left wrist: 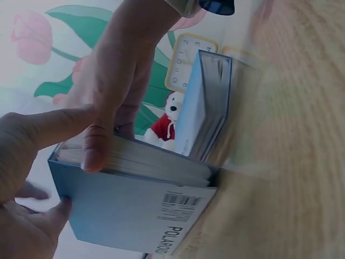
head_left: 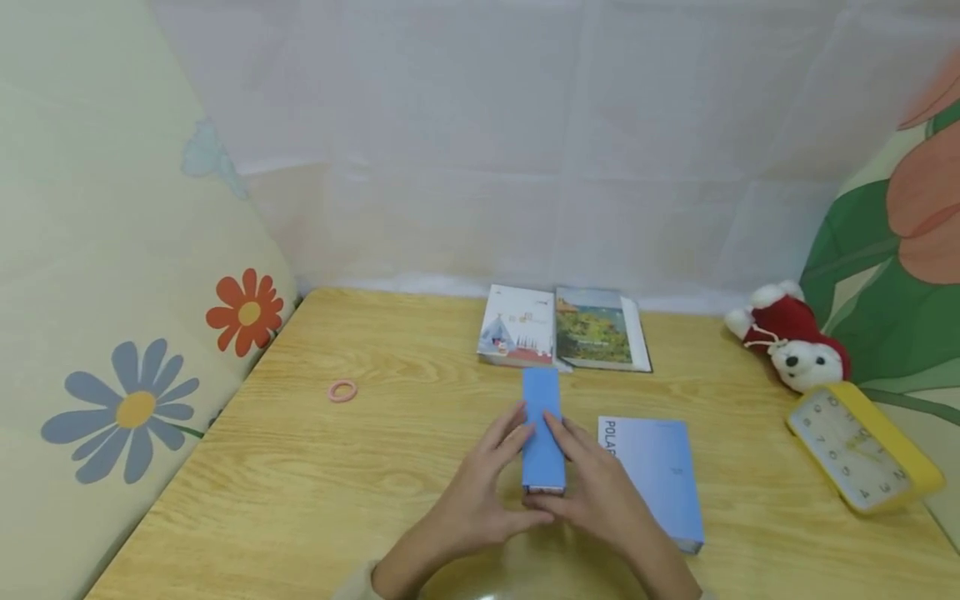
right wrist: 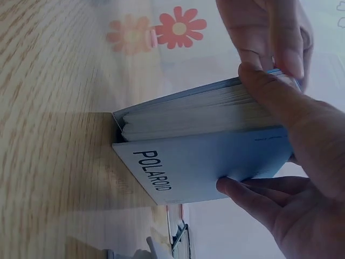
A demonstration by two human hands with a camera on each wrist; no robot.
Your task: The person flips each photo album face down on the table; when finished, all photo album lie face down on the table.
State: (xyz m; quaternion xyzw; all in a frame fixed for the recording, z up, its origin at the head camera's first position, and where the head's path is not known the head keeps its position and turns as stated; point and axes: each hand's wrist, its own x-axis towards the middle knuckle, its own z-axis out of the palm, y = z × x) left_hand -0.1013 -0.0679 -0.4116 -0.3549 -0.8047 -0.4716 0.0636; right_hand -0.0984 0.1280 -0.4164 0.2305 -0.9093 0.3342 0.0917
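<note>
A thick blue photo album (head_left: 543,429) marked POLAROID stands upright on the table, its narrow blue spine showing in the head view. My left hand (head_left: 480,479) holds it from the left, fingertips on the cover with the barcode (left wrist: 186,199). From the other side, my right hand (head_left: 600,479) grips it. The right thumb lies against the page edges, while its fingers press the lettered cover (right wrist: 188,167). Both thumbs come close together at the near side. A second blue POLAROID album (head_left: 660,479) lies flat just right of the right hand.
Behind the hands lie a white illustrated book (head_left: 517,321) and a book with a landscape cover (head_left: 592,325). A pink ring (head_left: 342,391) is on the left. At the right are a plush bear (head_left: 795,342) in red and a yellow clock (head_left: 855,446).
</note>
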